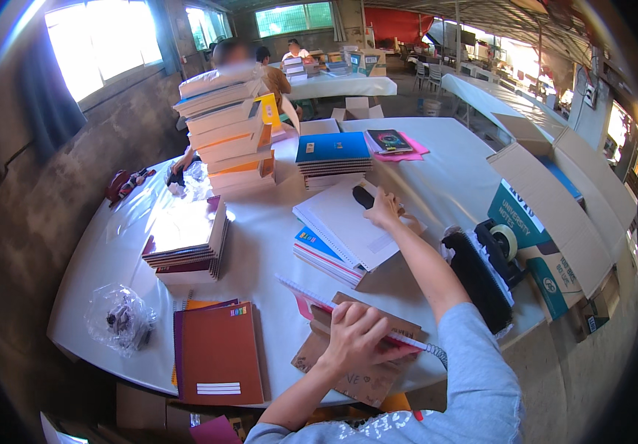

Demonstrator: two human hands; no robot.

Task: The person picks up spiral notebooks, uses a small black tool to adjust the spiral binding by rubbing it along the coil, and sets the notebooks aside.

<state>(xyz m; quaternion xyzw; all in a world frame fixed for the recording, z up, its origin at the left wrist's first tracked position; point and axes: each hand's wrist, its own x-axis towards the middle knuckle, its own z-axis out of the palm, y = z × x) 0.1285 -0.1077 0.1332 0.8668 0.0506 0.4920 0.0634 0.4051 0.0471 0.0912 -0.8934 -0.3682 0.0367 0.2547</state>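
Observation:
My left hand (361, 334) is closed around a spiral notebook (311, 298), seen nearly edge-on, its loose wire coil (437, 355) sticking out at the right end. The notebook is held tilted above brown cardboard pieces (367, 374) with handwriting. Farther off, my right hand (385, 210) grips a dark, rounded object (363, 196) whose kind I cannot make out. That hand is over an open spiral notebook (345, 222) with white pages. Under the open one lies a stack of blue-covered notebooks (319, 248).
Brown notebooks (223, 348) lie at the near left, beside crumpled plastic (121, 318). Tall book stacks (226, 133) and blue spiral notebooks (334, 150) stand farther back. A tape dispenser (502, 240), black roll (478, 277) and open carton (548, 222) are right. Another person's hand (184, 161) shows behind the stack.

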